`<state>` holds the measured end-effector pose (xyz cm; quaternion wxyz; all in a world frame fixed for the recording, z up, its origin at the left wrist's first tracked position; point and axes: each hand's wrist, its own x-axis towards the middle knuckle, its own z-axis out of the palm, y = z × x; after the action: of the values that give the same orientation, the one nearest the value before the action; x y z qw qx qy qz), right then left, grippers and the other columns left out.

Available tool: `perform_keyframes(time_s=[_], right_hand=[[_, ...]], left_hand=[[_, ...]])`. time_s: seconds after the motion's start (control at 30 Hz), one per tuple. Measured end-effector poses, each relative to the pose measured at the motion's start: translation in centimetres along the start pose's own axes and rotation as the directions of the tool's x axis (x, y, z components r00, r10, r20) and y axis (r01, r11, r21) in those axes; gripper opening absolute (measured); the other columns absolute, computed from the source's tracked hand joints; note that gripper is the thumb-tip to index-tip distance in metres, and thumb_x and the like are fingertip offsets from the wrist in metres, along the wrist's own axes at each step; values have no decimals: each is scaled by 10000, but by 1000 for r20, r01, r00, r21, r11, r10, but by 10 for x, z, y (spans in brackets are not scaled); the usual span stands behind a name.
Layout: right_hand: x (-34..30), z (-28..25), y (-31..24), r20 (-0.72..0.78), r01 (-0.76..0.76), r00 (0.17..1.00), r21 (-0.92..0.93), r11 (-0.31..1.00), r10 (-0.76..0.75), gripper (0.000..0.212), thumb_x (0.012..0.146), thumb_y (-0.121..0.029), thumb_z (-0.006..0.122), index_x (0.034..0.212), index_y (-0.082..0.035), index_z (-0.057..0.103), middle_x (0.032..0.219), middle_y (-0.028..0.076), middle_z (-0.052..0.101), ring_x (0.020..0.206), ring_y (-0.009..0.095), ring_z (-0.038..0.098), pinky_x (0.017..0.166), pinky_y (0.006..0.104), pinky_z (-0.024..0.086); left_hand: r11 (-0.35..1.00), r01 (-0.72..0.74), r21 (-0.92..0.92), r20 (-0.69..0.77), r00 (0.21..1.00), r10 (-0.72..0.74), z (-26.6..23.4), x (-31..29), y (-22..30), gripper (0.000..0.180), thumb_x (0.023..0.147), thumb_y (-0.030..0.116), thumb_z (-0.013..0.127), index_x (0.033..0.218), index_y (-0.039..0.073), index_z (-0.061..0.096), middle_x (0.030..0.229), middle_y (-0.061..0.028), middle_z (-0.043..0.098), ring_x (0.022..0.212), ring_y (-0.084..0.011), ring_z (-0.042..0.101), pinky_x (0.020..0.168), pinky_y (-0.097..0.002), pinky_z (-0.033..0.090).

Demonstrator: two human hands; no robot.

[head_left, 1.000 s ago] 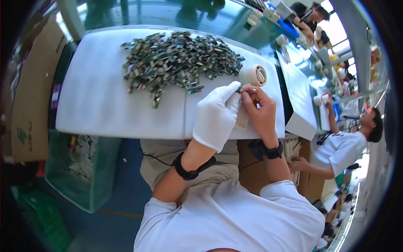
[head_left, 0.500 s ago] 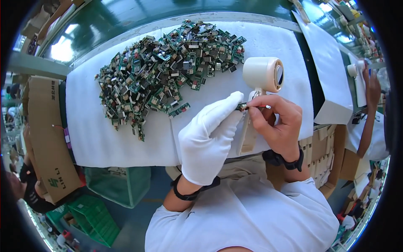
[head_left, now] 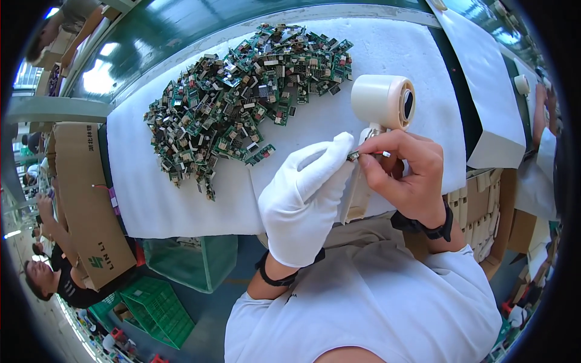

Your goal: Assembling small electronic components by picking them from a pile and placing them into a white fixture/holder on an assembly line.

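Observation:
A small green circuit board (head_left: 353, 155) is pinched between the thumb and fingers of my left hand (head_left: 308, 202), which wears a white glove. My bare right hand (head_left: 408, 172) meets it there, thumb and forefinger closed on a thin wire lead. The lead's small white plug (head_left: 386, 154) sticks out past the forefinger, with a bit of red wire. Just behind both hands lies a cream handheld fan (head_left: 378, 101), its round head pointing away and its handle partly covered by my fingers. A large heap of similar circuit boards (head_left: 242, 103) spreads over the white foam sheet (head_left: 139, 209) to the left.
Below the table's left side hang a green bin (head_left: 206, 263) and green crates (head_left: 160, 308). A tall cardboard carton (head_left: 91, 199) stands at the left, with a person (head_left: 66, 266) beyond it. At my right, a carton (head_left: 505, 224) holds several cream parts. Another person's arm (head_left: 538, 115) shows far right.
The whole view has shifted slightly to the right, and the person at the left shows more. Both hands keep their hold on the circuit board and wire lead, with only slight movement.

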<state>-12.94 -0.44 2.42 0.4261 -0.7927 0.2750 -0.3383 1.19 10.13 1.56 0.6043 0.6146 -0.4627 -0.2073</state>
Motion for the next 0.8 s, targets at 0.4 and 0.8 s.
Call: perform_keyframes(time_s=[0.4,0.8], right_hand=[[-3,-15,6,147,-154,980,158,975,131,166,809,-5,800,963,-55,759,532,-54,460,469,0,337,450,211,231],[2,-13,5,166,-189,971,88,978,173,168,820,-10,791,980,-43,751,521,-60,432,466,5,329,454,217,247]], left_hand=[[805,553,-214,331,817,-473,-20,12,16,327,877,-33,725,1201,5,709,1094,-113,704,873,-168,692,775,-289,574],[895,421,-146,304,880,-364,-14,7,5,354,911,-32,686,1252,60,695,1035,-60,697,878,-120,678,791,-270,582]])
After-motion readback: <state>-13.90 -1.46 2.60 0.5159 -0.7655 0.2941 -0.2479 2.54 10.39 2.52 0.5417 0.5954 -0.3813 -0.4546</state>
